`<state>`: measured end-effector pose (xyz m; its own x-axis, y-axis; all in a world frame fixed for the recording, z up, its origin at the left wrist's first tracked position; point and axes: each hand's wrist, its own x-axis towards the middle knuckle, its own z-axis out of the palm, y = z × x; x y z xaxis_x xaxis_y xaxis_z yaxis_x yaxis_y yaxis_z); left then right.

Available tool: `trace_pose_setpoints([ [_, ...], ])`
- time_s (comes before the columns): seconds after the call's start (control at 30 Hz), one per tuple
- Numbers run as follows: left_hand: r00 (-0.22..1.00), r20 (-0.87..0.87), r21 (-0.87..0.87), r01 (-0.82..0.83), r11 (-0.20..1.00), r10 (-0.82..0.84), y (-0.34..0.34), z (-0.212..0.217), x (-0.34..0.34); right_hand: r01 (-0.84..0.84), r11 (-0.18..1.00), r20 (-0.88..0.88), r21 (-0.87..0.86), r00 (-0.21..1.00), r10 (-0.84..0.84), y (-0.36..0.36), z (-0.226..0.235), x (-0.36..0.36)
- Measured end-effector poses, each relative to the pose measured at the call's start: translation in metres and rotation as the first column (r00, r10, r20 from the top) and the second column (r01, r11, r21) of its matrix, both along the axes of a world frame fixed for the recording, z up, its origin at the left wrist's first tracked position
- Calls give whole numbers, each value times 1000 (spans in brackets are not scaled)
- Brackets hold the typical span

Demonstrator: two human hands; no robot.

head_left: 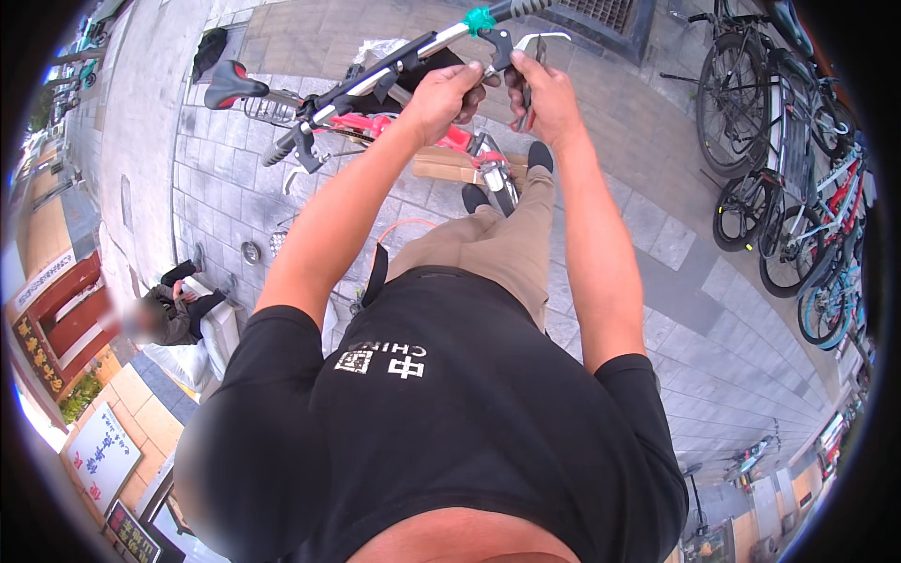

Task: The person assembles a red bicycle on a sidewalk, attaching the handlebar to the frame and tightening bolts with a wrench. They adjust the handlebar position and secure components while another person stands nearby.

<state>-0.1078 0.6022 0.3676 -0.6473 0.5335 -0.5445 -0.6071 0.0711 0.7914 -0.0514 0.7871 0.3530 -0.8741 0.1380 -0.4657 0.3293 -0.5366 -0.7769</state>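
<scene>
A small bicycle with a red frame [455,138] stands in front of me. Its silver handlebar [441,42] slants across the top, with green wrapping [480,20] beside the far grip. Just below the brake lever [552,37] and its black bracket, my left hand [441,101] is closed in a pinch. What lies between its fingertips is too small to make out. Close beside it, my right hand [554,101] is wrapped round a slim metal tool with red handle ends [524,122], apparently pliers, their grey tip pointing up past the thumb.
The bicycle's black-and-red saddle [233,84] is at the upper left. Wooden boards [446,167] lie near my feet, by a wheel [504,195]. Parked bicycles [732,103] line the right side. A person [174,314] sits at the left. A drain grate [605,11] is at the top.
</scene>
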Motion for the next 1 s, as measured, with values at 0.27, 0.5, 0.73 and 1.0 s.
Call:
trace_pose_setpoints([
  [0.27, 984, -167, -24, -70, 997, 65, -5, -1, 10, 50, 998, -103, -47, 993, -55, -26, -17, 17],
  [0.5, 995, 31, -13, -98, 995, 98, 0, 1, 5, 6, 1000, -115, -6, 993, -7, -23, -19, 14],
  [0.73, 988, 105, -2, -115, 993, 114, 1, 14, 14, 32, 992, -234, -125, 970, -61, -36, -35, 16],
  [1.0, 986, 128, -16, -102, 995, 104, -2, 14, 11, -81, 981, -231, -174, 972, 40, -29, -33, 20],
])
